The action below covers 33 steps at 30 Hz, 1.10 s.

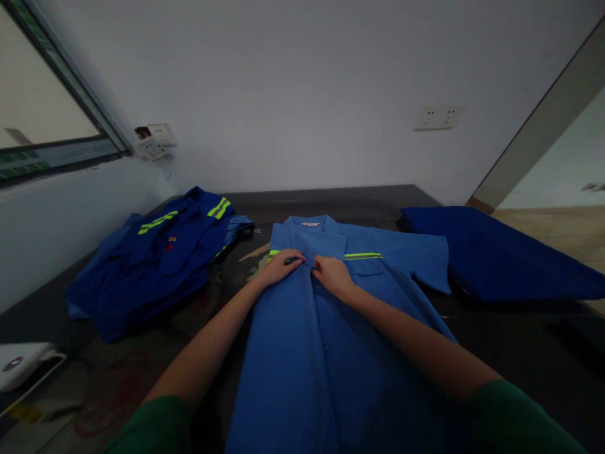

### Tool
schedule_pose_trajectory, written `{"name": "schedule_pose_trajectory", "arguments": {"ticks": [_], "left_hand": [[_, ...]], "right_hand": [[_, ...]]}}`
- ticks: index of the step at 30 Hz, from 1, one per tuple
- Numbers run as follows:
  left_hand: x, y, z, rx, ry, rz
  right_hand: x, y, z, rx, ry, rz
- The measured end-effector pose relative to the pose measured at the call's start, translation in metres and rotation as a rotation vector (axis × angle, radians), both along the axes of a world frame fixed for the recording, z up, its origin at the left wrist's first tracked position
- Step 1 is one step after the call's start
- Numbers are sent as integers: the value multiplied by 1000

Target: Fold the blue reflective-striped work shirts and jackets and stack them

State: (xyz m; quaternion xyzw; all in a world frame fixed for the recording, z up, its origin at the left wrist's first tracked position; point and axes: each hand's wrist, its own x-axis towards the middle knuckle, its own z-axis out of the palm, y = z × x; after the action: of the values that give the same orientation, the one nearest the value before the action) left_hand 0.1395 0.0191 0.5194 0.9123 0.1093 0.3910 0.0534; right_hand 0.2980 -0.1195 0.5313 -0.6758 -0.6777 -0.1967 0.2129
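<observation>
A light blue work jacket (293, 328) lies front side up, collar at the far end, with a yellow-green stripe across the chest. Its right-hand sleeve stretches out to the side. My left hand (282, 266) rests on the front edge below the collar, its fingertips pinching the cloth. Close beside it, my right hand (332, 273) is closed, thumb and fingers gripping the same front opening. Whatever small fastener may be between the fingertips is hidden.
Dark blue jackets with yellow-green stripes (184, 246) lie heaped on the left of the dark table (302, 197). A folded dark blue cloth (491, 252) lies at the right. A white device with a cable (23, 366) sits at the near left. A wall (293, 94) stands behind.
</observation>
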Motion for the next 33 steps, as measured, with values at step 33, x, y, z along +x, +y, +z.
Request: {"name": "schedule_pose_trajectory", "arguments": {"ticks": [33], "left_hand": [[6, -19, -9, 230, 128, 239]], "right_hand": [[-7, 11, 3, -99, 194, 71]]}}
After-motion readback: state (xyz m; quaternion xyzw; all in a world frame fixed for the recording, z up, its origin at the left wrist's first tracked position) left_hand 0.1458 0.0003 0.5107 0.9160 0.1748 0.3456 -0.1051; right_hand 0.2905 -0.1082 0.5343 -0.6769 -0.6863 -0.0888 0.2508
